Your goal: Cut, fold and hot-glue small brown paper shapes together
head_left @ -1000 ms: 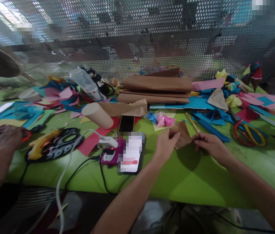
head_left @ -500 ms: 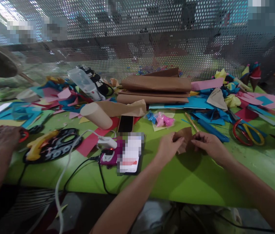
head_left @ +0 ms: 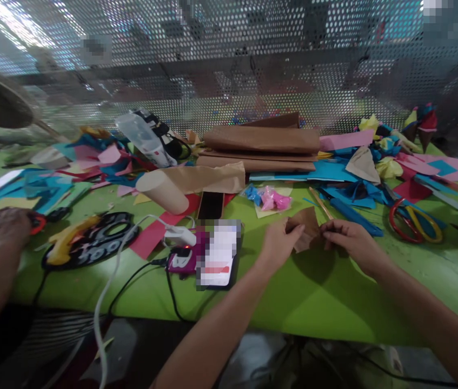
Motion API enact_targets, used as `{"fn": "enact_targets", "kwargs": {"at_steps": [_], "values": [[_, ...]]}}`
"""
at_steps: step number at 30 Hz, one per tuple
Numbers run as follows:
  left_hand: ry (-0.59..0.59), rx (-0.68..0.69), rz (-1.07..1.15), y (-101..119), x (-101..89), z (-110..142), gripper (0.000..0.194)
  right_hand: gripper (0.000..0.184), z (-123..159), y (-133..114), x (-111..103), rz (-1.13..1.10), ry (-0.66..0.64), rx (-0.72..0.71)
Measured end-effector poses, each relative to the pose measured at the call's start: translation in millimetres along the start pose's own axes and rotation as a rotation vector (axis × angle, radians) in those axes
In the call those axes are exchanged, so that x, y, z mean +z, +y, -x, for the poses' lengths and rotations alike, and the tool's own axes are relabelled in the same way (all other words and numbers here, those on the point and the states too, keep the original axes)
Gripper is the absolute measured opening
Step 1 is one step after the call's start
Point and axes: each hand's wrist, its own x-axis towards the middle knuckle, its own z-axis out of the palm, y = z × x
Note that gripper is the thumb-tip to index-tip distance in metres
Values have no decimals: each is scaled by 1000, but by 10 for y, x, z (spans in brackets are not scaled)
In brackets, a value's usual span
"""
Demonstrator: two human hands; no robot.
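Observation:
A small piece of brown paper [head_left: 305, 227] lies on the green table [head_left: 334, 292], pinched from both sides. My left hand [head_left: 279, 243] grips its left edge with closed fingers. My right hand [head_left: 348, 243] holds its right edge, fingers curled. A thin wooden stick [head_left: 320, 204] lies just behind the paper. Pink and blue wrapped bits [head_left: 269, 198] sit a little further back.
A phone [head_left: 218, 254] and a charger with cables [head_left: 180, 236] lie to the left of my hands. Another person's hand [head_left: 7, 227] rests at far left by red-handled scissors. Brown paper rolls [head_left: 261, 147], coloured paper scraps and red-yellow scissors [head_left: 415, 221] crowd the back and right.
The brown paper has been folded smaller between my hands, and both hands shifted slightly. The other person's hand stays at the left.

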Motion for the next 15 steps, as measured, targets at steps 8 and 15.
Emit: {"fn": "enact_targets", "kwargs": {"at_steps": [8,15], "values": [[-30,13,-46,-2,20,21,10,28,5,-45,45,69,3,28],[-27,20,-44,43,17,25,10,23,0,-42,23,75,-19,17]]}}
